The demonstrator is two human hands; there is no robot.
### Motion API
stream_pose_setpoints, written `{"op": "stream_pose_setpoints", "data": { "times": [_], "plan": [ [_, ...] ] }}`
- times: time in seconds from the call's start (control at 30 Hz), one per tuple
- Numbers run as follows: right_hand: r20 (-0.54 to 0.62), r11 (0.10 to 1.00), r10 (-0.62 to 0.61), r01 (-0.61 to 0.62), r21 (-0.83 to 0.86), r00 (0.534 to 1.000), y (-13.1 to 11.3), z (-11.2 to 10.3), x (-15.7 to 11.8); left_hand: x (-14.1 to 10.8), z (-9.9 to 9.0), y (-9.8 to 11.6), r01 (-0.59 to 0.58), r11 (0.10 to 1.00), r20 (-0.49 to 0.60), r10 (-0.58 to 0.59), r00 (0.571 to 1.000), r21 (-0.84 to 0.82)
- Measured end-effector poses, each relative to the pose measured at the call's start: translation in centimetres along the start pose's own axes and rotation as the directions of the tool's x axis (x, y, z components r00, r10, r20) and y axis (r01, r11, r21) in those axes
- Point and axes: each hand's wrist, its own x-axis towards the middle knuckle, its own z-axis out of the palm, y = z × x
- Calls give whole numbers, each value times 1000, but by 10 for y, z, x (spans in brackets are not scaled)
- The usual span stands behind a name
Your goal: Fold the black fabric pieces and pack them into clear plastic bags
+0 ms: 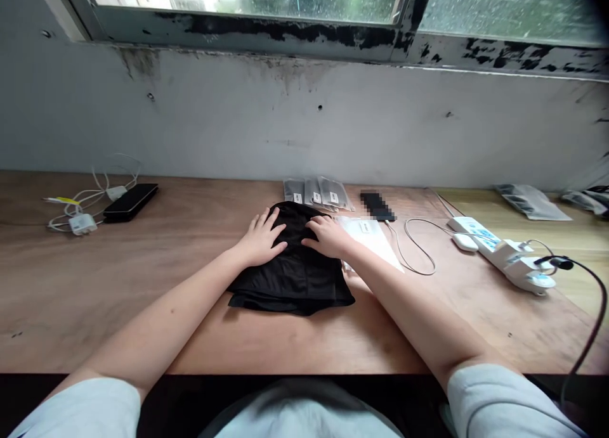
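Black folded cloth point(295, 286) beneath two open hands

The cloth lies in a flat, layered stack near the middle of the wooden counter point(118, 298). The left hand point(261, 238) and right hand point(328, 236) rest on top, both open with fingers spread, pressing down and gripping nothing. The fabric looks slippery, so its layers could shift under that pressure. The right forearm crosses a white plastic sleeve point(368, 241), and could drag it out of place. Three labelled grey pouches point(316, 193) lie flat just behind the cloth; what they contain cannot be seen.
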Motion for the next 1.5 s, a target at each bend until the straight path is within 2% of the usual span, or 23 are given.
{"op": "stream_pose_setpoints", "data": {
  "times": [0.1,0.17,0.33,0.43,0.53,0.6,0.7,0.77,0.83,0.97,1.1,1.23,1.33,1.43,1.5],
  "plan": [
    [167,1000,19,-21,13,986,4,15,-1,-1,5,1,16,1000,117,-14,993,-13],
    [248,999,11,-24,48,969,11,18,0,0,5,0,18,999,129,-15,992,-28],
    [314,992,-64,25,126,947,25,9,2,5,-4,0,21,999,-128,-26,991,-37],
    [306,984,-115,67,163,945,27,0,5,6,-3,-1,-15,1000,-168,11,986,-22],
    [164,977,-124,92,192,979,28,-8,9,4,-1,0,-7,1000,-141,9,990,16],
    [4,983,-38,36,178,999,27,-11,15,2,-2,6,7,999,-155,0,988,45],
    [-155,994,86,-76,73,984,24,-9,33,-3,-4,26,-88,995,-159,93,983,37],
    [-162,995,97,-102,-22,982,21,-2,51,-7,-2,41,-156,988,-128,155,980,4],
    [-126,992,66,-79,-101,990,18,9,69,-11,5,54,-162,987,-95,162,982,8],
    [-30,983,9,-14,-181,1000,14,29,96,-14,18,62,-152,988,-18,152,988,30],
    [16,989,78,-76,-129,997,10,36,111,-12,21,58,-151,988,2,151,988,28],
    [-112,994,96,-89,64,989,8,22,121,-12,21,57,-138,990,-15,138,990,2],
    [-282,971,112,-45,233,953,9,1,126,-11,21,54,-138,990,-20,137,990,-43],
    [-474,950,169,-15,312,864,7,-21,118,-8,20,46,-153,984,-21,152,988,-87],
    [-563,948,203,-16,318,801,3,-32,100,-4,19,40,-165,976,-27,163,986,-142]
  ]
}}
